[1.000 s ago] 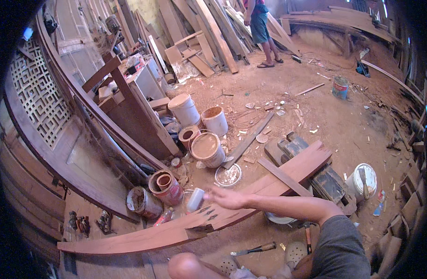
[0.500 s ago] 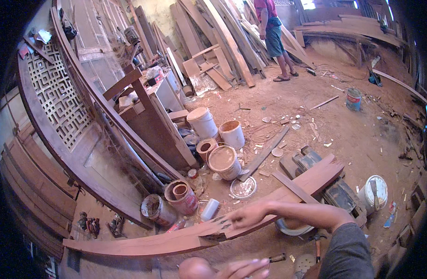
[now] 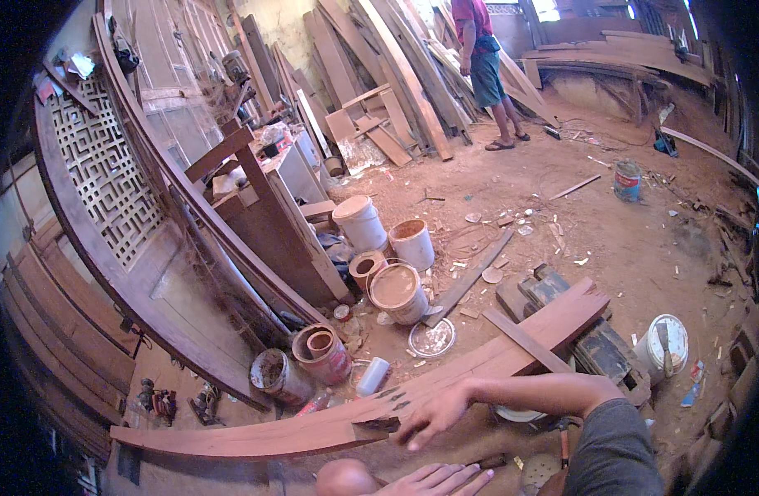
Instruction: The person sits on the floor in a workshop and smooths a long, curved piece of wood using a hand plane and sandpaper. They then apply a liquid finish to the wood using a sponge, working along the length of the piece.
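Note:
My right hand (image 3: pixel 437 413) hangs at the notched near edge of a long reddish board (image 3: pixel 230 438), fingers loosely bent and apart, holding nothing that I can see. The board has a dark notch (image 3: pixel 369 427) and several dark marks in its middle. My left hand (image 3: pixel 433 484) is low at the bottom edge beside my knee (image 3: pixel 342 479), fingers stretched flat. A dark tool handle (image 3: pixel 487 459) lies just above it, and a hammer (image 3: pixel 564 446) lies to the right, partly behind my arm. A narrow strip (image 3: pixel 528 339) crosses the board.
Several buckets (image 3: pixel 398 289) and tins stand ahead, a white cylindrical container (image 3: pixel 372 377) beside the board. A lattice-panelled door (image 3: pixel 173 289) leans on the left. A blackened block (image 3: pixel 611 355) and lidded bucket (image 3: pixel 668 347) sit right. A person (image 3: pixel 487 78) stands at the back among leaning planks.
My right hand has moved down from above the board's dark marks to its near edge. My left hand has come up into view at the bottom and lowered slightly. The view has tilted up.

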`<state>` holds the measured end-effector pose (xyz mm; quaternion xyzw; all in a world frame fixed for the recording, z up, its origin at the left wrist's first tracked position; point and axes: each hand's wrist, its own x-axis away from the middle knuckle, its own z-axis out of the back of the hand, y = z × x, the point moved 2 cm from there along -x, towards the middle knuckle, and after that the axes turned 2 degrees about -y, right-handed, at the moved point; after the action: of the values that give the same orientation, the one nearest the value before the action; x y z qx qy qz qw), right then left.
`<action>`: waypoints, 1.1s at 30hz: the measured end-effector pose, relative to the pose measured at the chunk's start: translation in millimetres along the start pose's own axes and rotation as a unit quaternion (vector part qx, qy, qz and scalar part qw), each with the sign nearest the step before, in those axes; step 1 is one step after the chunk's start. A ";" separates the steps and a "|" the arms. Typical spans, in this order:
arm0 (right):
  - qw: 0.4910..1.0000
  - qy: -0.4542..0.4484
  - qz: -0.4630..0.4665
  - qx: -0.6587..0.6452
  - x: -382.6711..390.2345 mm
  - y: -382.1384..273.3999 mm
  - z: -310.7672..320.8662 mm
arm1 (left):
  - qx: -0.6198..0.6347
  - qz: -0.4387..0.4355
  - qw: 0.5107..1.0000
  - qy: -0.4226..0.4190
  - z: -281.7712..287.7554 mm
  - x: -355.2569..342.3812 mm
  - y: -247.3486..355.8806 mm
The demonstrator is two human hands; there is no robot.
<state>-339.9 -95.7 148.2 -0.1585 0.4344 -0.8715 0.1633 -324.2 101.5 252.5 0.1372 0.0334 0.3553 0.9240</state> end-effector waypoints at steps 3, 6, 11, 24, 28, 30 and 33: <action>0.949 0.306 0.006 0.082 2.4 -1.4 -6.6 | -0.025 0.015 0.999 -0.016 -2.1 -1.4 -2.2; 0.821 0.567 -0.021 0.059 3.7 -6.4 6.3 | -0.037 0.005 0.999 -0.004 -4.6 1.6 -1.7; 0.998 0.034 -0.050 0.022 6.4 3.1 7.5 | -0.027 -0.015 0.999 -0.006 -5.0 0.6 -2.0; 0.993 0.010 -0.088 0.081 20.4 -12.7 2.4 | -0.021 -0.013 1.000 -0.006 -14.8 5.7 -3.3; 0.987 0.105 -0.094 0.076 19.8 -6.9 -5.8 | -0.030 -0.016 0.999 0.005 -12.2 -0.4 -0.9; 0.932 0.345 -0.096 0.062 18.0 1.4 1.1 | -0.007 -0.015 1.000 0.018 -5.3 4.2 -2.1; 0.899 0.427 -0.097 -0.031 6.8 11.5 6.6 | -0.016 -0.008 1.000 0.018 -6.2 8.9 -2.8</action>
<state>-341.5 -109.8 143.6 0.1821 0.4714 -0.8534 -0.1281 -316.7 106.9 246.1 0.1154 0.0455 0.3513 0.9280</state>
